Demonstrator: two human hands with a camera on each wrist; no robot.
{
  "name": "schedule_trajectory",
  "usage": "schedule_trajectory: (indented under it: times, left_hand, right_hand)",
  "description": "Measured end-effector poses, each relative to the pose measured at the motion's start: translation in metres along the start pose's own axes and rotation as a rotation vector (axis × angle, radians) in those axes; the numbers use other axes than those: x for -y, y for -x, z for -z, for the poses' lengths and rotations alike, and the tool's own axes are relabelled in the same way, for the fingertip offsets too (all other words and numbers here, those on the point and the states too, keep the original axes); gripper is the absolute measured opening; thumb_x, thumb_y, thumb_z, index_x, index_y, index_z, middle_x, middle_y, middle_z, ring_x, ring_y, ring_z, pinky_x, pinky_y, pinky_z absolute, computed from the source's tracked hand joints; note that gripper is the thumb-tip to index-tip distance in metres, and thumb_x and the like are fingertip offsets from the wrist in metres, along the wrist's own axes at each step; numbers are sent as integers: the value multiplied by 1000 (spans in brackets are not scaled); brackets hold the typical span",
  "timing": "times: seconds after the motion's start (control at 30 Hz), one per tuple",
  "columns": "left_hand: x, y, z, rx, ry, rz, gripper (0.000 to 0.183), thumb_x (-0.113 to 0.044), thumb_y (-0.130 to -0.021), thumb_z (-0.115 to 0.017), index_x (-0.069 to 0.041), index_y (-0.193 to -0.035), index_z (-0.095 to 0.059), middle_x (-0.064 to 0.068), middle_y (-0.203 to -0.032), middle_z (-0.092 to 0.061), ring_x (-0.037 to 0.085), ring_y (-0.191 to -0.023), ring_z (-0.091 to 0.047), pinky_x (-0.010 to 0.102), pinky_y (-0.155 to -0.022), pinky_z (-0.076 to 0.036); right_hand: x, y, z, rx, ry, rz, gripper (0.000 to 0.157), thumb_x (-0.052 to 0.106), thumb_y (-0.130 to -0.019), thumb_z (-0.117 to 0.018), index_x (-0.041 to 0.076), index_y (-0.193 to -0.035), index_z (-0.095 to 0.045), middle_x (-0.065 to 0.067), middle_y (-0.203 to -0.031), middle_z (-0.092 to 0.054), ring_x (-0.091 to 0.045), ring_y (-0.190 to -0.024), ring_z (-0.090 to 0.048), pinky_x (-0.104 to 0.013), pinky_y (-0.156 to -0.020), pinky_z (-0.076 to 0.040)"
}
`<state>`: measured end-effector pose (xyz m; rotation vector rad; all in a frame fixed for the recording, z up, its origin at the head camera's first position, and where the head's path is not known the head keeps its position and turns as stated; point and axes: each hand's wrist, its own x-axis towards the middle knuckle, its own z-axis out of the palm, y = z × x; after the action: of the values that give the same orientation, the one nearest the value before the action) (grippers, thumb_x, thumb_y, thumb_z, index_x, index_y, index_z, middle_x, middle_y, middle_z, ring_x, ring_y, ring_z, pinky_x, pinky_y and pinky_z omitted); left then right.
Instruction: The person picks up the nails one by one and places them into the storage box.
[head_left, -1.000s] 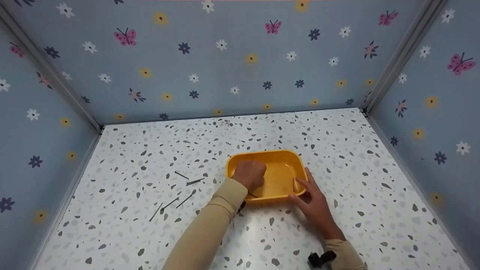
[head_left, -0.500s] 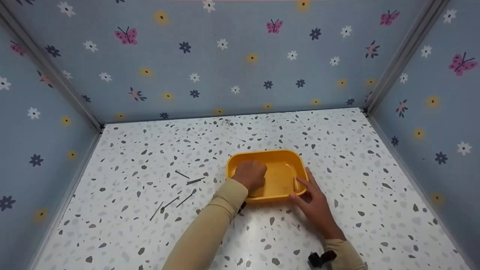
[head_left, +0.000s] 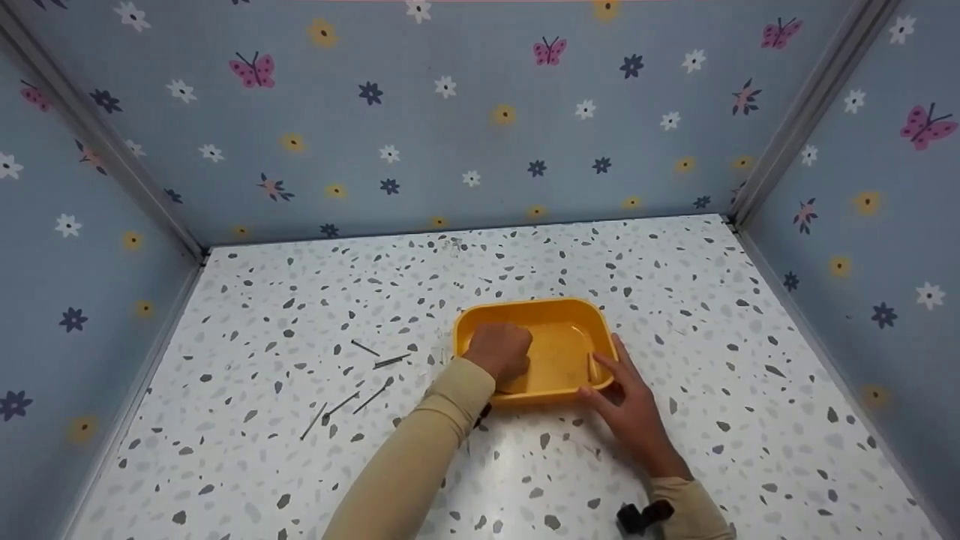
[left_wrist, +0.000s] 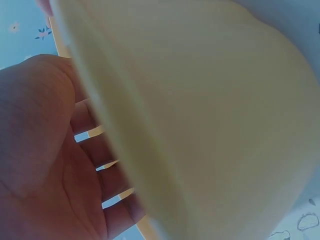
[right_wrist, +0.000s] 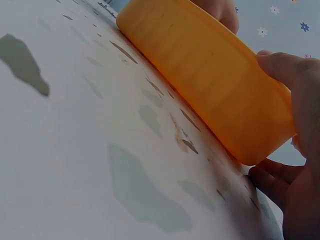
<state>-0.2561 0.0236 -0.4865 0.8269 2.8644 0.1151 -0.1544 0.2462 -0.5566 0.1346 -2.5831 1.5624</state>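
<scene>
A shallow yellow plastic tub (head_left: 566,360) with rounded corners stands on the table. My left hand (head_left: 499,349) reaches down over its near rim into the left half. In the left wrist view the palm (left_wrist: 40,145) faces the camera, with the fingers side by side and small gaps between them. The tub's wall (left_wrist: 210,115), pale and blurred there, hides the fingertips, so I cannot tell whether they hold anything. My right hand (head_left: 630,409) grips the tub's near right corner. Its thumb (right_wrist: 275,65) lies at the rim, other fingers low by the base.
Several thin dark nails (head_left: 343,405) lie scattered on the speckled white table (head_left: 247,322), left of the tub. Flowered blue panels (head_left: 420,127) close off the back and both sides. A black wrist mount (head_left: 643,517) sits by the right sleeve.
Both hands and the tub stay in place. A thin dark line under my left hand in the tub, visible a second ago, no longer shows.
</scene>
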Motion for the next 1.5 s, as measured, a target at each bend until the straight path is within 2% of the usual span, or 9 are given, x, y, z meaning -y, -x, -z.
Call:
schedule_trajectory:
  times: [0.17, 0.3, 0.4, 0.53, 0.73, 1.13, 1.33, 1.5]
  left_hand:
    - [1, 2, -2, 21, -6, 9, 18, -17, -93, -61, -12, -75, -63, -1, -59, -40, 17, -55, -45, 32, -51, -37]
    - [1, 4, -2, 10, -21, 2, 20, -19, -94, -60, -12, -75, -63, -1, -58, -41, 17, -55, -46, 34, -50, -39]
    - [1, 7, 0, -4, 0, -2, 21, -18, -93, -60, -12, -74, -62, -1, -58, -39, 17, -54, -45, 33, -50, -36]
    - [1, 11, 1, -36, 41, -11, 20, -16, -93, -61, -12, -73, -60, -1, -58, -38, 17, -54, -44, 32, -50, -34]
    - [2, 13, 2, -62, 60, -28, 21, -15, -93, -60, -12, -72, -60, -1, -58, -38, 17, -53, -43, 32, -50, -33]
    - [5, 25, -1, -211, 150, -69, 23, -15, -94, -59, -12, -71, -60, -3, -57, -35, 15, -51, -39, 29, -48, -30]
    - [6, 31, -1, -264, 152, -58, 21, -20, -95, -60, -12, -76, -67, -4, -59, -44, 13, -53, -45, 29, -50, -35]
    - [10, 37, -2, -336, 166, -68, 20, -21, -95, -62, -12, -79, -69, -4, -62, -51, 13, -55, -49, 29, -51, -39]
  right_hand:
    - [22, 4, 4, 9, 4, 20, 57, 24, -96, -69, 8, -147, -48, -12, -166, -10, -33, -148, -26, -16, -104, -34]
    - [4, 0, 2, 2, -19, 50, 59, 30, -96, -70, 8, -146, -50, -6, -167, -11, -30, -147, -28, -15, -102, -37]
    - [-11, -3, 1, -3, -3, 47, 61, 37, -94, -70, 11, -147, -50, 1, -167, -11, -23, -148, -26, -15, -102, -35]
    - [-10, -2, 2, -11, 28, 35, 63, 40, -94, -70, 13, -147, -51, 2, -167, -11, -23, -149, -23, -14, -105, -31]
    - [-10, -1, 2, -13, 19, 22, 63, 41, -94, -70, 15, -147, -50, 6, -167, -10, -20, -149, -23, -14, -105, -31]
    - [-9, -1, 1, 1, 15, 12, 63, 42, -94, -70, 15, -147, -50, 7, -166, -10, -18, -148, -24, -14, -105, -32]
    - [-10, -2, 0, -6, 21, 31, 64, 43, -94, -69, 13, -147, -50, 4, -167, -11, -21, -148, -25, -14, -103, -33]
    - [-11, -2, 0, -9, 6, 43, 64, 42, -93, -70, 12, -146, -51, 2, -167, -11, -24, -148, -26, -14, -103, -33]
